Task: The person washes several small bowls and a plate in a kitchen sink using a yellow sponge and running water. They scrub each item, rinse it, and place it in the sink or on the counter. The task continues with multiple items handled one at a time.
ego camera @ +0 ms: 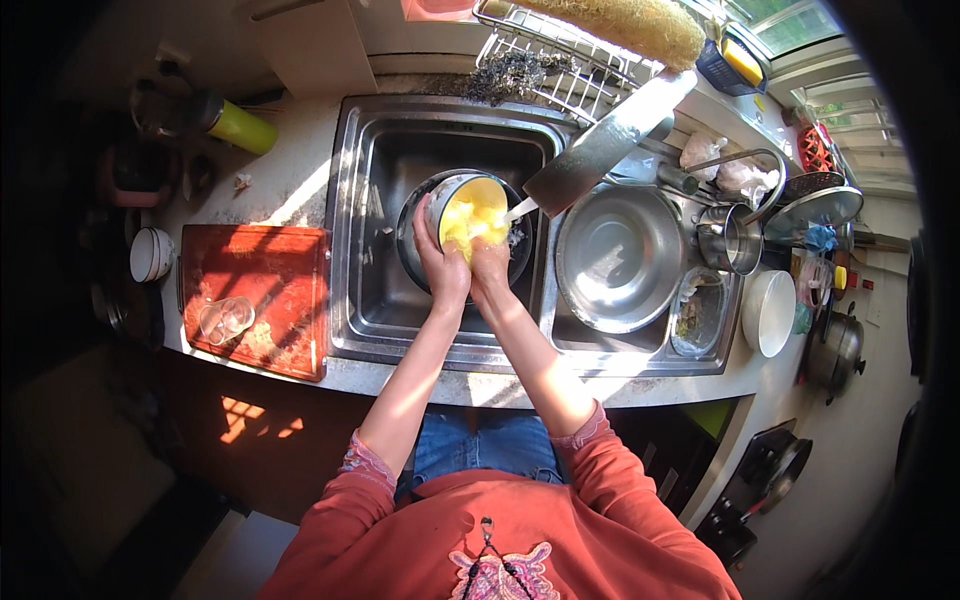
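My left hand (pixel 433 259) is wrapped around the outer wall of a bowl with a dark rim (pixel 436 196). The bowl is tilted with its mouth to the right, over a round metal basin (pixel 409 251) in the left sink (pixel 375 292). A wet yellow mass (pixel 469 219) fills much of the bowl; cloth or food, I cannot tell. My right hand (pixel 489 262) reaches into the bowl's mouth against this mass, its fingertips hidden. From the metal faucet (pixel 592 154), water (pixel 519 211) runs into the bowl.
A large steel basin (pixel 619 255) sits in the right sink, beside a clear plastic container of scraps (pixel 697 311). Left lies a red cutting board (pixel 292 300) with a clear cup (pixel 227 320). Behind are a wire rack (pixel 555 90) and a loofah (pixel 637 26).
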Demonstrator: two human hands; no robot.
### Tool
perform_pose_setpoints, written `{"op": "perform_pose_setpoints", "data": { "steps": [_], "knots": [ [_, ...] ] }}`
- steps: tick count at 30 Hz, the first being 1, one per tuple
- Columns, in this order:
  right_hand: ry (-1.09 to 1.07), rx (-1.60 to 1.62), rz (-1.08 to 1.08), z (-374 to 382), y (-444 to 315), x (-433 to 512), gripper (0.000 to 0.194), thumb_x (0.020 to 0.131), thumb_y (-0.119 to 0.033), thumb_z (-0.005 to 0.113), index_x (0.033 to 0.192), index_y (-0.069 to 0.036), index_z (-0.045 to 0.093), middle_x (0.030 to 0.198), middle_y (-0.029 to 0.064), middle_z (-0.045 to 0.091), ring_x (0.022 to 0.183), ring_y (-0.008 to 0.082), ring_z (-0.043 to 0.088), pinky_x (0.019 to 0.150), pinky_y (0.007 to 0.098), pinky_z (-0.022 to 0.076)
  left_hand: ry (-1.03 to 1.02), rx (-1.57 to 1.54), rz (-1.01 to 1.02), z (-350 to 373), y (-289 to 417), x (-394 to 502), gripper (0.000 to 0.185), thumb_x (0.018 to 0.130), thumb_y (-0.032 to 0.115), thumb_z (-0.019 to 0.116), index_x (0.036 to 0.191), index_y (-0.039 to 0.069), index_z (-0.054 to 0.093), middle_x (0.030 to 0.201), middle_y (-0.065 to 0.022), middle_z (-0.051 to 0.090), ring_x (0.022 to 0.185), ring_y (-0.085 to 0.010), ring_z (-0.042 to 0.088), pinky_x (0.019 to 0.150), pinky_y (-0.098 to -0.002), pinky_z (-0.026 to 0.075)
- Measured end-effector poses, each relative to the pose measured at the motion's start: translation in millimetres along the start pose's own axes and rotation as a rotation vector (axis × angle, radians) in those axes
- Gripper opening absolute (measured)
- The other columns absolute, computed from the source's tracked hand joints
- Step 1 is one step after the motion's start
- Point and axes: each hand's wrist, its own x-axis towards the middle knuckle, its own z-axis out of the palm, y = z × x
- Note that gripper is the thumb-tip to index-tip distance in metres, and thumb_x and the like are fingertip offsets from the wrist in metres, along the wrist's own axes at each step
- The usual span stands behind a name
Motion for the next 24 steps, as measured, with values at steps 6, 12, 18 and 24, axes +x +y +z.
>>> {"op": "perform_pose_setpoints", "data": {
  "steps": [6,12,18,24],
  "knots": [
    [-0.241,-0.325,-0.128,-15.6,-17.5,32.6,0.031,0.089,-0.003,0.059,0.119,-0.002,0.053,0.111,0.0108,0.062,0.101,0.0218,0.062,0.086,0.0349,0.0539,-0.153,0.103,0.100,-23.3,-1.9,7.3,0.079,0.068,-0.019,0.038,0.142,0.010,0.035,0.141,-0.0162,0.037,0.136,-0.0313,0.033,0.116,-0.0418,0.022],
    [-1.019,-0.675,-0.774,10.8,-90.4,75.9,0.039,0.076,-0.004,0.063,0.115,-0.003,0.059,0.117,0.0122,0.061,0.112,0.0266,0.058,0.096,0.0370,0.0462,-0.409,0.008,-0.480,-37.9,30.3,26.0,0.089,0.066,-0.017,0.041,0.146,0.016,0.022,0.139,-0.0162,0.037,0.126,-0.0337,0.043,0.088,-0.0416,0.056],
    [-1.162,-1.258,-0.729,23.1,-114.1,67.1,0.044,0.066,0.003,0.059,0.109,-0.003,0.064,0.110,0.0157,0.064,0.106,0.0331,0.060,0.095,0.0385,0.0471,-0.726,0.050,-0.806,-48.5,40.9,43.1,0.084,0.069,-0.009,0.046,0.147,0.015,0.024,0.132,-0.0175,0.042,0.115,-0.0371,0.052,0.079,-0.0468,0.060],
    [-0.262,-0.931,-0.458,-2.5,-78.6,19.4,0.050,0.073,0.007,0.055,0.121,-0.004,0.055,0.103,0.0094,0.065,0.097,0.0209,0.063,0.091,0.0316,0.0477,-0.488,-0.172,-0.792,-43.6,26.8,33.6,0.081,0.071,-0.007,0.043,0.147,0.014,0.021,0.133,-0.0180,0.043,0.115,-0.0402,0.053,0.078,-0.0568,0.058]
  ]
}}
